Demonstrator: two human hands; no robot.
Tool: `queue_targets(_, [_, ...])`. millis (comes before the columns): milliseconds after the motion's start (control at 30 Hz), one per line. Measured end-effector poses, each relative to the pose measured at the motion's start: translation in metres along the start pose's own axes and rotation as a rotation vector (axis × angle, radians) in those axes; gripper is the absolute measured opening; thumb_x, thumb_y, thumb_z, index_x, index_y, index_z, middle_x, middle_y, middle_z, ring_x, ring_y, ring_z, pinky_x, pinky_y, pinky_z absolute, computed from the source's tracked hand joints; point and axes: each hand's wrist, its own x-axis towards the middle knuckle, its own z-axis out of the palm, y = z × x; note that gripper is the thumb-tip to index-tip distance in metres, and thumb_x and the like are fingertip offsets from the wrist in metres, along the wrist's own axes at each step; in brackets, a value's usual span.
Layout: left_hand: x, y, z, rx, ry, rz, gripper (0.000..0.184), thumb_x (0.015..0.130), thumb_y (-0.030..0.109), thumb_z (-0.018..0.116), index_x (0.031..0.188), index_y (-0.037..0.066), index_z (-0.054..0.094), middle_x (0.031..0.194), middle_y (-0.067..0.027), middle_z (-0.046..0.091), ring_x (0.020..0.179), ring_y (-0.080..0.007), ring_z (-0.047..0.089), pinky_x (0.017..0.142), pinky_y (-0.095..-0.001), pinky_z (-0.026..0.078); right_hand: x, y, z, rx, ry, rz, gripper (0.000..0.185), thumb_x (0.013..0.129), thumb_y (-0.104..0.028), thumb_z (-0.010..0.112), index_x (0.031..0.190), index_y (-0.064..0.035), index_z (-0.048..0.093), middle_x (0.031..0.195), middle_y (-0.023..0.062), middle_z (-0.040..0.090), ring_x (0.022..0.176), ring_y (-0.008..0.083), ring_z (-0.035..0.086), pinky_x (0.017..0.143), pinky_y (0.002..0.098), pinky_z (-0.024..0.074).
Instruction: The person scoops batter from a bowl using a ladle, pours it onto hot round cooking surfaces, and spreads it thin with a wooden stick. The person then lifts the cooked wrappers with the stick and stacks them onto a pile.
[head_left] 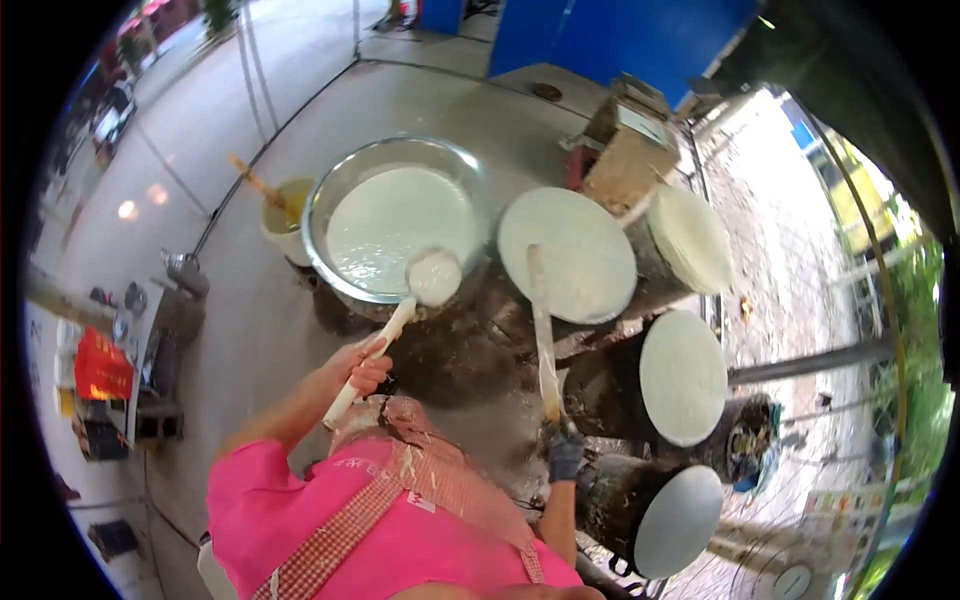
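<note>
In my left hand [367, 368] is the pale handle of a ladle [400, 318]. The ladle's bowl holds white batter and hangs over the near right rim of a large metal basin [312, 215] filled with white batter [405, 225]. My right hand [566, 455], in a dark glove, grips the near end of a long wooden spatula [544, 345]. The spatula's far end lies over a round griddle [605, 215] covered with a white layer; I cannot tell whether it touches. Both hands are closed around their handles.
More round, white-topped griddles stand on dark drum stoves to the right: one behind [690, 238], one in the middle [683, 378], one near [678, 522]. A bucket [280, 240] with a wooden-handled tool stands left of the basin. Cardboard boxes [630, 165] sit behind.
</note>
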Motion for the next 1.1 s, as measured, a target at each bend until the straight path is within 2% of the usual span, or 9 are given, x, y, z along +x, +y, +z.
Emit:
queue_targets(67, [-0.015,0.037,0.004,0.337,0.008,0.225,0.036,0.086,0.021,0.044,0.121,0.024,0.035,0.055,0.0004,0.032,0.038,-0.0056,0.027,0.029,-0.0168,0.023,0.035,-0.074,0.035,-0.683,-0.117,-0.118,0.038,0.073,-0.035,0.057,0.090,-0.0011,0.060,0.081,0.0186,0.060,0.077,0.0325,0.056,0.072,0.0348,0.0439])
queue_targets(200, [-0.013,0.144,-0.017,0.599,0.221,0.348,0.031,0.085,0.016,0.043,0.115,0.021,0.036,0.059,0.0014,0.035,0.039,-0.0049,0.028,0.030,-0.0160,0.024,0.132,-0.107,0.132,-1.004,-0.292,-0.297,0.042,0.072,-0.036,0.057,0.093,-0.0002,0.057,0.089,0.0188,0.058,0.084,0.0352,0.054,0.071,0.0361,0.0437])
queue_targets(367, [0.061,0.278,-0.133,0.650,0.448,0.178,0.016,0.084,0.015,0.045,0.099,0.015,0.040,0.057,0.0019,0.035,0.039,-0.0039,0.029,0.029,-0.0154,0.024,0.222,-0.038,0.261,-1.687,0.019,-1.229,0.029,0.079,-0.019,0.041,0.054,-0.0105,0.053,0.040,0.0021,0.048,0.031,0.0121,0.044,0.033,0.0258,0.0378])
queue_targets(467, [0.087,0.305,-0.159,0.708,0.602,0.077,0.012,0.084,0.016,0.046,0.094,0.014,0.040,0.057,0.0022,0.035,0.039,-0.0036,0.029,0.029,-0.0153,0.024,0.187,-0.117,0.303,-1.489,-0.367,-1.015,0.027,0.080,-0.023,0.040,0.066,-0.0078,0.057,0.054,0.0056,0.056,0.046,0.0166,0.054,0.042,0.0298,0.0427])
queue_targets(567, [0.088,0.302,-0.159,0.695,0.729,0.007,0.010,0.084,0.016,0.047,0.090,0.013,0.040,0.056,0.0025,0.035,0.039,-0.0033,0.029,0.029,-0.0151,0.024,0.146,-0.165,0.310,-1.459,-0.565,-0.139,0.044,0.077,-0.043,0.045,0.096,-0.0049,0.055,0.092,0.0168,0.059,0.084,0.0312,0.056,0.070,0.0384,0.0453])
queue_targets(633, [0.086,0.295,-0.149,0.606,0.745,-0.014,0.009,0.083,0.017,0.047,0.086,0.012,0.040,0.056,0.0027,0.035,0.039,-0.0030,0.029,0.029,-0.0150,0.024,0.136,-0.077,0.293,-1.430,-0.494,-0.273,0.049,0.072,-0.049,0.050,0.092,-0.0058,0.059,0.087,0.0195,0.058,0.083,0.0331,0.056,0.072,0.0393,0.0445])
queue_targets(833, [0.035,0.283,-0.012,0.011,0.349,-0.068,0.018,0.084,0.021,0.049,0.074,0.011,0.038,0.053,0.0043,0.032,0.038,-0.0019,0.029,0.028,-0.0145,0.022,0.062,-0.182,0.286,-1.274,-0.282,0.101,0.045,0.072,-0.046,0.055,0.081,-0.0020,0.061,0.078,0.0186,0.059,0.075,0.0323,0.057,0.068,0.0373,0.0447])
queue_targets(1033, [-0.060,0.265,0.182,0.386,0.034,0.201,0.021,0.085,0.033,0.047,0.076,0.015,0.041,0.051,0.0055,0.028,0.036,-0.0010,0.023,0.025,-0.0142,0.018,0.076,-0.289,0.262,-0.751,0.170,-0.848,0.026,0.072,-0.025,0.064,0.085,-0.0024,0.060,0.072,0.0153,0.061,0.062,0.0287,0.059,0.059,0.0352,0.0470])
queue_targets(1100, [-0.081,0.259,0.227,0.642,-0.044,0.288,0.016,0.086,0.036,0.045,0.083,0.020,0.042,0.051,0.0062,0.026,0.035,-0.0008,0.021,0.024,-0.0138,0.017,0.090,-0.330,0.253,-0.646,0.210,-0.850,0.028,0.072,-0.024,0.064,0.088,-0.0012,0.060,0.072,0.0158,0.060,0.060,0.0270,0.058,0.059,0.0331,0.0455])
